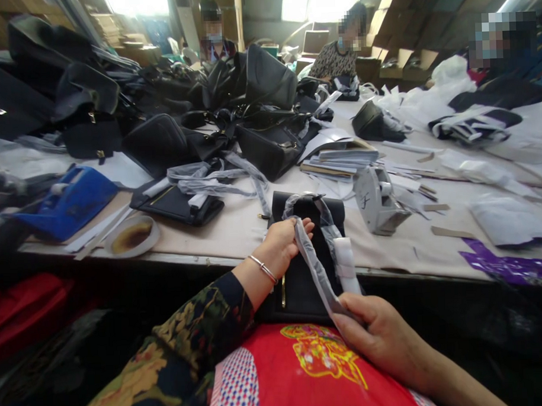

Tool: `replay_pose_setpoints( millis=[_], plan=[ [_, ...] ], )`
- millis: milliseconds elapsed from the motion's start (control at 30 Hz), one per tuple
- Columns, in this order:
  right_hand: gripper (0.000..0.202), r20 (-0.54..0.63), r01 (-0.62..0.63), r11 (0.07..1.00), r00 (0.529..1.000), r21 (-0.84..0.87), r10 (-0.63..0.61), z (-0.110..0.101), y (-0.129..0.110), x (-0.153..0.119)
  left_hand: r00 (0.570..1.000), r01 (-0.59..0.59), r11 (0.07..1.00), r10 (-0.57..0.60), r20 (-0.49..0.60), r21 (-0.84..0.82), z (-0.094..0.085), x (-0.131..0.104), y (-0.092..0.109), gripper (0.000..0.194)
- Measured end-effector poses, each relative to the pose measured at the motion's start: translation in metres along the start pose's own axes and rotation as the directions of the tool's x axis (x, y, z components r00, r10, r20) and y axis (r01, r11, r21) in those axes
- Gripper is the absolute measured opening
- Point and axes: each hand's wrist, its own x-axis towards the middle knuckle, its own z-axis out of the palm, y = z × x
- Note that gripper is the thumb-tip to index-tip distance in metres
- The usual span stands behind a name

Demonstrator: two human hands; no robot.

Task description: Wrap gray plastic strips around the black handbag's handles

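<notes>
Bare table [236, 228] left of bag [300, 273]; tape dispenser [377, 202] crowds right.

A handbag workshop — busy.
Black bags [267, 102] heaped along a long worktable [236, 228], cardboard boxes [408, 59] stacked behind — co-workers seated.

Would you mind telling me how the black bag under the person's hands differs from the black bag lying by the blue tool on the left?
The black bag at the table edge hangs half off the table; the black bag beside the blue tool lies flat on it. The first has its strap pulled taut between the left hand and right hand; the second is untouched. Both are black, with plastic-wrapped straps.
</notes>
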Motion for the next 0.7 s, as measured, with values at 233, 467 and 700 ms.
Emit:
replay_pose_setpoints(
  millis=[233,467,700],
  plan=[
    [0.035,0.009,-0.02,0.999,1.0,0.051,0.02,0.0,0.001,-0.001,0.999,-0.017,0.997,0.02,-0.041,0.081,-0.003,0.019,-0.007,0.013],
    [0.035,0.001,-0.014,0.997,1.0,0.082,0.014,0.003,0.0,0.0,0.999,-0.023,0.991,0.029,-0.045,0.132,-0.005,0.025,-0.009,0.018],
    [0.036,-0.076,-0.09,0.947,0.99,0.307,0.119,0.007,0.002,-0.003,0.986,0.009,0.994,-0.027,0.163,0.113,-0.019,-0.024,-0.015,0.033]
  ],
)
